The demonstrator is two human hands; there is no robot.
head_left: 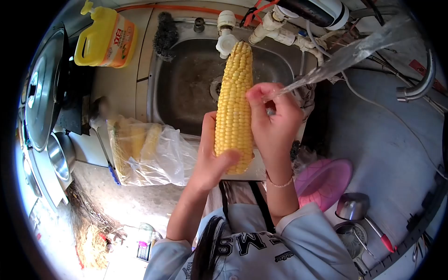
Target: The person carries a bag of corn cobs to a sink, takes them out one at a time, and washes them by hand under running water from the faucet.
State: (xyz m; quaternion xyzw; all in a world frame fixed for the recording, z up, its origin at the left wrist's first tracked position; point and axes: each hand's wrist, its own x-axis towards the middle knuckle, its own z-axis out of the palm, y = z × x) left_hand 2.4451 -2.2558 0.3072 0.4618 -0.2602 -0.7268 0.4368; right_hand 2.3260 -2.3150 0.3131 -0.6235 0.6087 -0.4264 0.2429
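Note:
A husked yellow corn cob [234, 102] stands out over the front of the metal sink [179, 100], its narrow tip toward the back. My left hand [210, 156] is wrapped round its lower end, thumb across the kernels. My right hand [275, 112] is at the cob's right side, thumb and forefinger pinched together near the kernels. Whatever lies between those fingertips, if anything, is too small to make out. A pale, translucent strand stretches from near these fingers to the upper right; whether it is water or film is unclear.
Left of the sink lies a clear plastic bag [172, 156] with more corn. A yellow jug [105, 39] stands behind it. White pipes and a valve [226, 42] line the back. Lower right are a pink basin [326, 182] and a metal pot [352, 206].

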